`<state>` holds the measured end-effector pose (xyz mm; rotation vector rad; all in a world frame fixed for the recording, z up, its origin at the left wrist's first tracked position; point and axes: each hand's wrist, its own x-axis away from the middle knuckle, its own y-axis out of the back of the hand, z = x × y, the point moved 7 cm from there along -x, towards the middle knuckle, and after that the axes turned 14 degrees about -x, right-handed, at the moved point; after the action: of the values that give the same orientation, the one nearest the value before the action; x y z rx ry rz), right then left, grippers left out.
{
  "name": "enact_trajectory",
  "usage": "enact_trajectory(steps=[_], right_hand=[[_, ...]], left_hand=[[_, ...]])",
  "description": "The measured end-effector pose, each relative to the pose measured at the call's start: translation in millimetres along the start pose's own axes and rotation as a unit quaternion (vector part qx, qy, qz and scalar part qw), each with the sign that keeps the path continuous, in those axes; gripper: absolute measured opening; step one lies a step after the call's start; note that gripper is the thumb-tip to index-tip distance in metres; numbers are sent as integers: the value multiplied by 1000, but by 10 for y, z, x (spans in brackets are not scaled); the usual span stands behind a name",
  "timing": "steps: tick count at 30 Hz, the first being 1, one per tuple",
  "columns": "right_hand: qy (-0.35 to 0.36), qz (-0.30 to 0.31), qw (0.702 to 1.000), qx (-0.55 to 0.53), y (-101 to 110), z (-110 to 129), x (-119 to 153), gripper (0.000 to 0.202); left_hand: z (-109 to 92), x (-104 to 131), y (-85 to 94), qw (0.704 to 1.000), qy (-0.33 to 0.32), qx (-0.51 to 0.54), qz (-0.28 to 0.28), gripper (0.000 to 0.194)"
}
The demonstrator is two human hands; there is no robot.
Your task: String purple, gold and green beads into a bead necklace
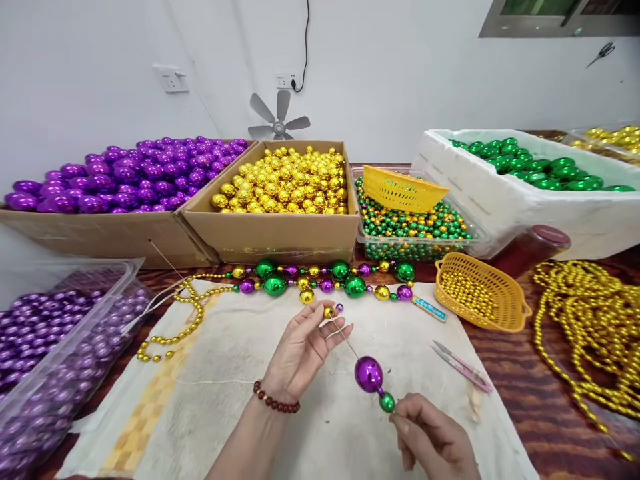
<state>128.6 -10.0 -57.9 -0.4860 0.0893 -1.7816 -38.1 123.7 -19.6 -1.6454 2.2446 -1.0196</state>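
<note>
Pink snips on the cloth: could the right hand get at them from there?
Probably yes: the pink snips lie near the right hand with nothing visible in between, though its fingers are busy at the green bead and may need freeing first.

Bright, even light, pale glints on the large purple bead (369, 374), faint shadows on the cloth (225, 340), wide-angle edge distortion.

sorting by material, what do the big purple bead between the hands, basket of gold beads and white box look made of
Big purple bead: probably plastic, possibly glass; mirror-like metallic finish with sharp reflections.
Basket of gold beads: likely moulded plastic, slightly glossy, with thin slotted walls.
White box: seemingly foam, matte, with a thick, rounded rim.
</note>
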Motion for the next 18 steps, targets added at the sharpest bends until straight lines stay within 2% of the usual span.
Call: enact_trajectory(steps=[8, 14, 18], right_hand=[[-9, -32, 999, 8, 32, 48, 31, 36], [-10, -35, 999, 25, 43, 37, 40, 34], [-13, -33, 999, 28, 37, 5, 46, 35]], left_hand=[[17, -27, 4, 1000, -6, -4, -4, 16], [76, -36, 30, 999, 6, -8, -36, 16], [76, -39, 45, 999, 3, -13, -37, 17]])
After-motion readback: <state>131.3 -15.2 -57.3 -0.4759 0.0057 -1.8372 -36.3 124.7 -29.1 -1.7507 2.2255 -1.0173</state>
